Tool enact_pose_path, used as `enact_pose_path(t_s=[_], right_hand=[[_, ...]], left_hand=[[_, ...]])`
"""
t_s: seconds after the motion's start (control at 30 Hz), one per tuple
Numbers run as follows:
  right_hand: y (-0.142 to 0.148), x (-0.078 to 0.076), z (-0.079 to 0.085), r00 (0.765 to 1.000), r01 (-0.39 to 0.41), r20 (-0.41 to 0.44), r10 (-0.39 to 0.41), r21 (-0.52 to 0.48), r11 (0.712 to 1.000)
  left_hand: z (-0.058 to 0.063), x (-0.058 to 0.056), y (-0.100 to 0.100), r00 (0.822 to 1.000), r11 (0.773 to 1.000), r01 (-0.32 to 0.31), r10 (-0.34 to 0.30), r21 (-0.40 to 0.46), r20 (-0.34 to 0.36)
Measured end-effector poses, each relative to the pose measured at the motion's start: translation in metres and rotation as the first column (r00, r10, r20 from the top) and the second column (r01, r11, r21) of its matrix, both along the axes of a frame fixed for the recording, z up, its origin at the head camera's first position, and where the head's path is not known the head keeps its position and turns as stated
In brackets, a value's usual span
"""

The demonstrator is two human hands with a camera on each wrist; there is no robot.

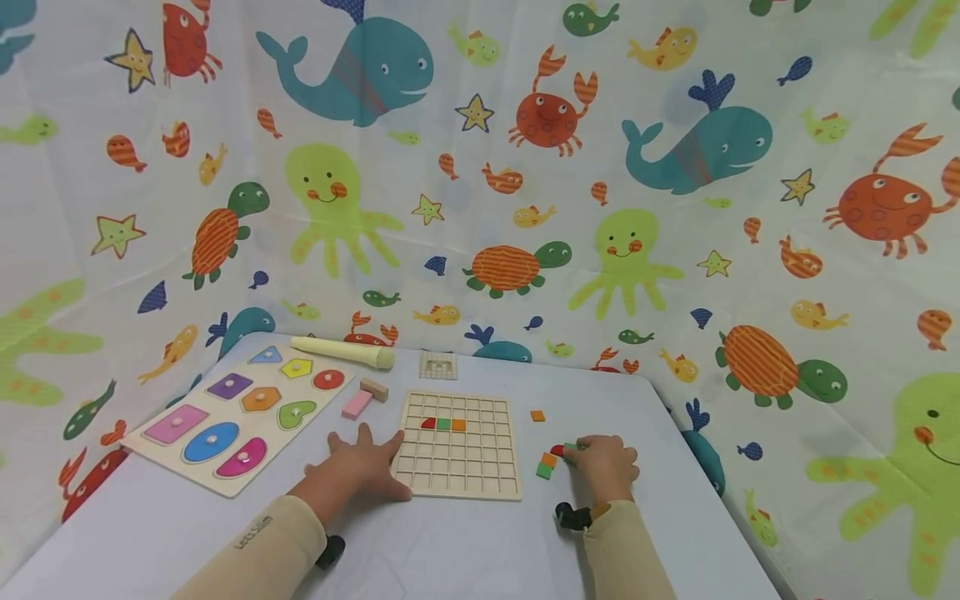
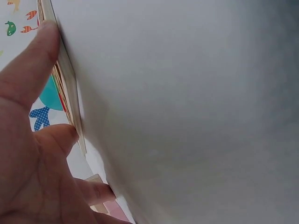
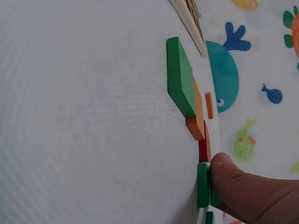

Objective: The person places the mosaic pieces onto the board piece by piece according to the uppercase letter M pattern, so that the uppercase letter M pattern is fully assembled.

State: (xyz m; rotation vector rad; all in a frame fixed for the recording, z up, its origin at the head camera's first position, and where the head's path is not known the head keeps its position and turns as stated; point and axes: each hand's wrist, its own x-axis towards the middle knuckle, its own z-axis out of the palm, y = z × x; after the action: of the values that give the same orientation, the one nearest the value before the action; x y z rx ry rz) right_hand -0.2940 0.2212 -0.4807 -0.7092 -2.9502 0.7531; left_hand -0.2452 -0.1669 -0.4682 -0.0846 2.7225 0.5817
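Observation:
A wooden grid board (image 1: 465, 468) lies on the white table, with a red tile (image 1: 428, 423), a green one and an orange square side by side in its upper cells. My left hand (image 1: 356, 467) spreads its fingers at the board's left edge; thumb and index finger touch that edge in the left wrist view. To the board's right, my right hand (image 1: 609, 467) pinches a small green tile (image 3: 203, 185), its thumb against the tile. Beside it are a loose red tile (image 1: 557, 451), an orange tile (image 1: 550, 459) and another green tile (image 1: 543, 472). The right fingertips are partly hidden.
At the left lies a peg puzzle board (image 1: 247, 429) with several coloured shapes. Behind it rests a pale tapered stick (image 1: 345, 352). A pink block (image 1: 357, 404), a wooden block (image 1: 374, 389) and a small patterned square (image 1: 438, 365) stand farther back. A lone orange tile (image 1: 537, 416) lies right of the board.

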Motion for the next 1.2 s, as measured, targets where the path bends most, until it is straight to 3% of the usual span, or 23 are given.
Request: enact_pose_path(t_s=[0.5,0.87,1.2], right_hand=[[-0.007,0.000,0.000,1.000,-0.020,-0.010,0.021,0.075,0.997],[-0.006,-0.006,-0.003,0.999,-0.004,-0.037,0.006,0.034,0.999],[-0.012,-0.009,0.006,0.989,-0.014,-0.148,0.014,0.000,1.000]], left_hand=[[-0.004,-0.003,0.000,1.000,1.000,-0.001,0.001,-0.010,0.009],[-0.004,-0.004,0.001,1.000,1.000,-0.003,0.003,-0.006,0.013],[-0.004,-0.003,0.000,1.000,1.000,-0.001,0.001,-0.008,0.017]])
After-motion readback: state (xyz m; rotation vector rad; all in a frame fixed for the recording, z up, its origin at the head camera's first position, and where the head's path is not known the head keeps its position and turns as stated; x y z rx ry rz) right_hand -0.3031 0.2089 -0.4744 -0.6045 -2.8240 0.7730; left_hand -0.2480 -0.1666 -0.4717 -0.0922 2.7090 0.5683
